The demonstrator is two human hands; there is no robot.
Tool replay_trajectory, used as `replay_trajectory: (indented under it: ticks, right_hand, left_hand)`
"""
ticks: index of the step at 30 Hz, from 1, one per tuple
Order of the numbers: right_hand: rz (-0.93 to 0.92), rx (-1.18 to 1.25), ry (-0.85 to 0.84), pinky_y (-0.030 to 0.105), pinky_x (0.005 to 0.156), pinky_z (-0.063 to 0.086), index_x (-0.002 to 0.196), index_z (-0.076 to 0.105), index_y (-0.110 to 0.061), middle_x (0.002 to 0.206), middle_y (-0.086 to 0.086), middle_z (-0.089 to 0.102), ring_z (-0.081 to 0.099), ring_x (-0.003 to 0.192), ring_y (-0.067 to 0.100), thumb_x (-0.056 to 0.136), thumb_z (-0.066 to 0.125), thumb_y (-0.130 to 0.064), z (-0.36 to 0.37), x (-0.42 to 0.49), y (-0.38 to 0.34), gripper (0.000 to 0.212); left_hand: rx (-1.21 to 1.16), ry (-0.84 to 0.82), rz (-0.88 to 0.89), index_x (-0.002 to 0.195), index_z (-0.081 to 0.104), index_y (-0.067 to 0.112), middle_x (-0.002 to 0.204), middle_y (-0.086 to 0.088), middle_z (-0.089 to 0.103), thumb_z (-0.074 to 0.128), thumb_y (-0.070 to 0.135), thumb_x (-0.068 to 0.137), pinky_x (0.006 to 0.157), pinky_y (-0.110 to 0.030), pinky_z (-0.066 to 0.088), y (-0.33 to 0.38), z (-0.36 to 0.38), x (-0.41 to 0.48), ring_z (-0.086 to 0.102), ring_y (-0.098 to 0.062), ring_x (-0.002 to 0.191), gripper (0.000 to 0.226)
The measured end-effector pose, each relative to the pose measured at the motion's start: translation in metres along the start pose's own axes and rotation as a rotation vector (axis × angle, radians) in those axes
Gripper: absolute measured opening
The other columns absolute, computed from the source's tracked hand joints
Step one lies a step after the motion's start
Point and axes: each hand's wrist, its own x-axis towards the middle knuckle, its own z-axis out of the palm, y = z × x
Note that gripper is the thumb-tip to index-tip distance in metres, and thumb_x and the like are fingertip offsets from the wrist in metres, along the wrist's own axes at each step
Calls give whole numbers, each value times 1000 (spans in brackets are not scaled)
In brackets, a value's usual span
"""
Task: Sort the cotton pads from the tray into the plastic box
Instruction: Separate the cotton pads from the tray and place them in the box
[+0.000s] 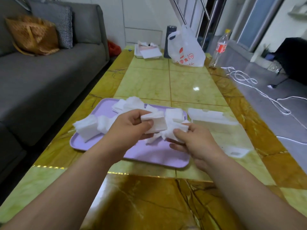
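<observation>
A lilac tray (149,155) lies on the table in front of me, with several white cotton pads (86,128) heaped across it. Above the tray's middle, my left hand (127,130) grips a neat stack of pads (156,123) between thumb and fingers. Just to its right, my right hand (194,143) pinches a looser bunch of pads (176,130). A clear plastic box (214,120) stands right of the tray, its lid open and pads showing inside.
The table (182,85) is glossy green and amber. At its far end stand a white tray with papers (147,53), a plastic bag (186,48), a dark flask (171,30) and a bottle (221,45). A grey sofa (49,72) is on the left; white cable (259,90) lies on the floor at right.
</observation>
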Motion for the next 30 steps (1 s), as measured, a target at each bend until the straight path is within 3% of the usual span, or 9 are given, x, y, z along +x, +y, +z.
replay_trajectory:
  ticks: [3,7,12,16,23,27,30]
  right_hand:
    - [-19,68,60,34,70,64,111,71,-5,101,14,79,79,85,26,96,67,-3,-4,-4,-4,16]
    - [-60,27,-36,32,73,63,110,76,-4,99,12,80,78,91,25,95,65,2,-7,-14,-9,20]
    - [21,68,-199,40,93,59,116,74,-6,112,11,78,74,107,25,105,50,-4,-13,-19,-2,27]
    - [53,84,-277,38,95,58,118,74,-6,114,13,77,73,110,25,102,49,3,-16,-13,0,32]
    - [80,171,-304,41,98,58,122,70,-3,117,13,76,70,116,29,103,42,3,-18,-1,1,35]
    - [62,221,-432,45,106,52,127,69,-6,126,15,72,66,123,29,99,57,-19,-25,-3,1,34]
    - [-117,29,-360,48,106,53,124,70,-7,120,14,75,69,119,29,92,69,-2,-26,-3,10,33]
  left_hand:
    - [-92,-201,-53,124,64,4,111,-18,74,57,4,102,87,-45,61,5,8,-5,73,-33,100,23]
    - [42,-268,-44,115,61,2,89,-7,74,63,1,98,83,-45,58,1,17,-8,67,-14,74,17]
    - [126,-226,-52,103,71,7,91,-6,76,72,1,91,74,-32,57,-6,21,-3,68,-11,76,13]
    - [156,-198,-64,101,75,13,100,-12,77,76,6,88,67,-31,50,-14,23,5,66,-13,81,14]
    - [127,-106,-68,96,74,13,80,1,73,82,9,83,63,-29,47,-21,25,16,62,-11,71,16]
    - [132,-56,-47,96,72,12,82,-2,72,83,11,83,65,-30,48,-22,26,17,63,-13,75,17]
    - [207,-6,-26,106,69,19,79,1,65,87,19,79,63,-28,49,-22,29,17,59,-12,68,32]
